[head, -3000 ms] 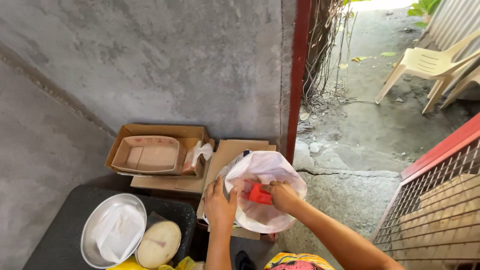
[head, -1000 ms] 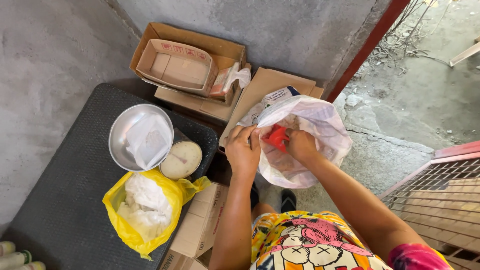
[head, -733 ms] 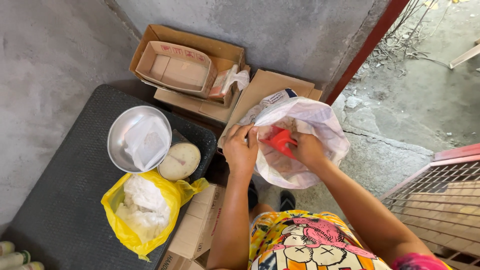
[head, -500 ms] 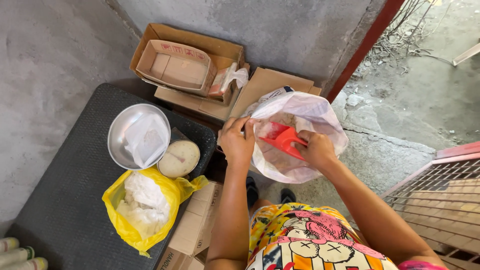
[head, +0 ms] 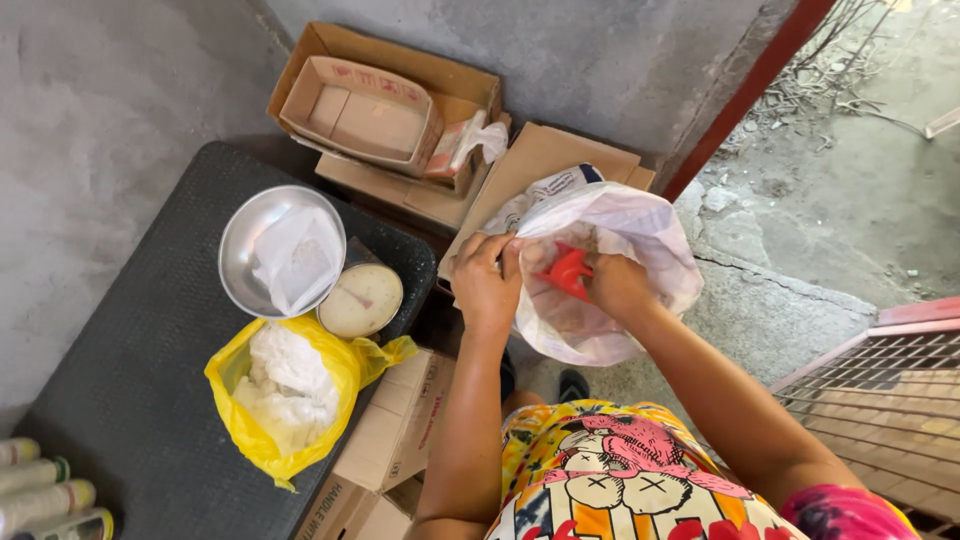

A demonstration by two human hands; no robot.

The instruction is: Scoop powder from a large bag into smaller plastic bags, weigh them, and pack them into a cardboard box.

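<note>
My left hand (head: 487,285) grips the near rim of a white plastic bag (head: 640,240) and holds it open. Inside the bag's mouth, my right hand (head: 615,285) is closed on a red scoop (head: 567,271). The bag hangs in front of me, over flattened cardboard (head: 540,160) by the wall. What lies deeper in the bag is hidden.
A weighing scale with a round dial (head: 361,299) and a metal pan (head: 262,250) holding a clear bag stands on the dark table (head: 130,380). A yellow bag (head: 290,385) of white bags sits beside it. Open cardboard boxes (head: 375,105) lie against the wall; bottles (head: 45,490) at lower left.
The view tilted down from the wall to the table. My right hand with the red scoop shifted inside the bag while the left hand kept hold of the rim.
</note>
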